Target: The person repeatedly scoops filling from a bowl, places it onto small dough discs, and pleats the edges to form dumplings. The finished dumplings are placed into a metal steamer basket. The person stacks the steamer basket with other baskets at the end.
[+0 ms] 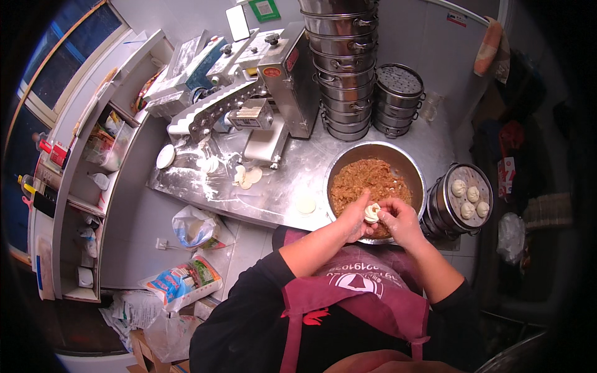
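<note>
A partly pleated filled bun [371, 213] rests in the fingers of my left hand [355, 219], over the near part of a large steel bowl [416, 161]. From the right, the thumb and fingers of my right hand [399, 220] pinch its dough rim. Ground meat filling [366, 179] lies in the bowl below. Left of the bowl, a round dough wrapper [306, 205] lies flat on the steel table [261, 200]. Several pleated buns [467, 210] sit on the perforated top tier of a steel steamer [489, 196] to the right.
A dough machine [284, 70] with a conveyor stands at the back left. More wrappers [247, 177] lie on the floured table before it. Tall stacked steamers [345, 70] and a shorter stack [399, 93] stand behind the bowl. Bags [186, 282] lie on the floor at left.
</note>
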The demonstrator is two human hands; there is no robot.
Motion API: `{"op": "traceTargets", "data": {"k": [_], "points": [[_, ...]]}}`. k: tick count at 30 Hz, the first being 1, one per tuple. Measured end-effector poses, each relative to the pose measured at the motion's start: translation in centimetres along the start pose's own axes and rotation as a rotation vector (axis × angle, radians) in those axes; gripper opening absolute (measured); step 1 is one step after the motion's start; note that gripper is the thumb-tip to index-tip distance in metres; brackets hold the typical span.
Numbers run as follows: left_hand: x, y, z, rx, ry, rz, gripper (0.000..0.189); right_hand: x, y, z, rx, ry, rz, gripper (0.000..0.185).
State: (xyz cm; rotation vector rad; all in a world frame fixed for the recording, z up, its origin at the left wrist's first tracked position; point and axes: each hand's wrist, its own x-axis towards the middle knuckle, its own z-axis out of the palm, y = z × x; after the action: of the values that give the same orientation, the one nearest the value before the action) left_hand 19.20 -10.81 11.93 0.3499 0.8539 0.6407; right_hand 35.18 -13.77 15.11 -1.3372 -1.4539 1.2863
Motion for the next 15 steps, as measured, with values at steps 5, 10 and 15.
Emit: {"op": "traceTargets", "data": {"k": [5, 10, 15], "points": [[-0.5, 0.7, 0.0, 0.063, -0.026, 0.038, 0.055, 0.1, -0.8, -0.4, -0.432, 0.107, -0.399, 0.018], [-1.1, 1.6, 0.6, 0.335, 0.109, 0.064, 0.059, -0.2, -1.7, 0.3, -0.331, 0.078, -0.316, 0.016], [-2.1, 2.5, 0.8, 0.499, 0.087, 0.119, 0.061, 0.0, -2.0, -0.3, -0.305, -0.001, -0.145, 0.018]]}}
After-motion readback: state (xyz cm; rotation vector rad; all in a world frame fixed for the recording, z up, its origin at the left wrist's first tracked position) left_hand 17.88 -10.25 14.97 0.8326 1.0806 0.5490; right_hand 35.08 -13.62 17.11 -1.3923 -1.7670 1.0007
